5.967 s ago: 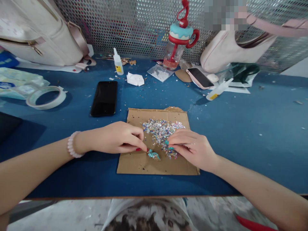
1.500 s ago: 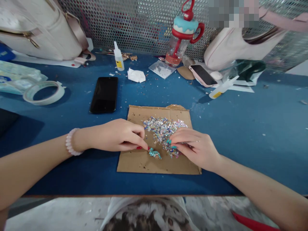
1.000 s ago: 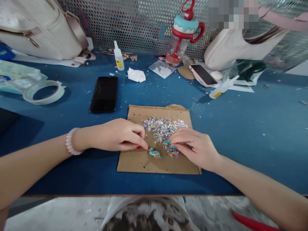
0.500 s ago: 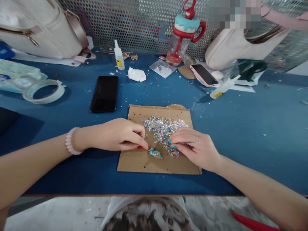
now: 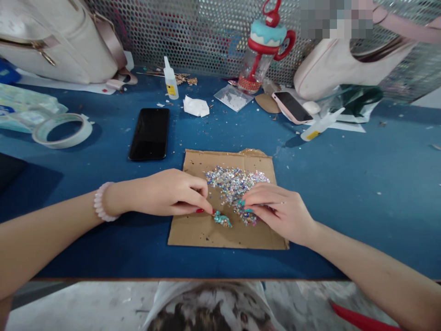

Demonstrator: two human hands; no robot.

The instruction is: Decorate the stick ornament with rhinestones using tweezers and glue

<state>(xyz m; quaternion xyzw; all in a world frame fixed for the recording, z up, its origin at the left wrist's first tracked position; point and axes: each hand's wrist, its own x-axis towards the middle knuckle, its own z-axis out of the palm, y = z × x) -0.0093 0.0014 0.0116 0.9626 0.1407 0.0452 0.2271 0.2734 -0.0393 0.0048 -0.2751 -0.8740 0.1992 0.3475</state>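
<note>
Pinched between the thumb and fingers of my left hand is one end of a small turquoise rhinestone-covered ornament. It hangs low over the front half of a cardboard sheet. Loose, multicoloured rhinestones are spread across the middle and back of the cardboard. My right hand has its fingertips closed together at the right side of these stones. Anything between those fingertips is too small to make out.
Behind the cardboard lie a black phone, crumpled white paper and a small plastic bag. Glue bottles stand or lean further back. A tape roll is at the left; a cup and bags stand against the perforated metal panel.
</note>
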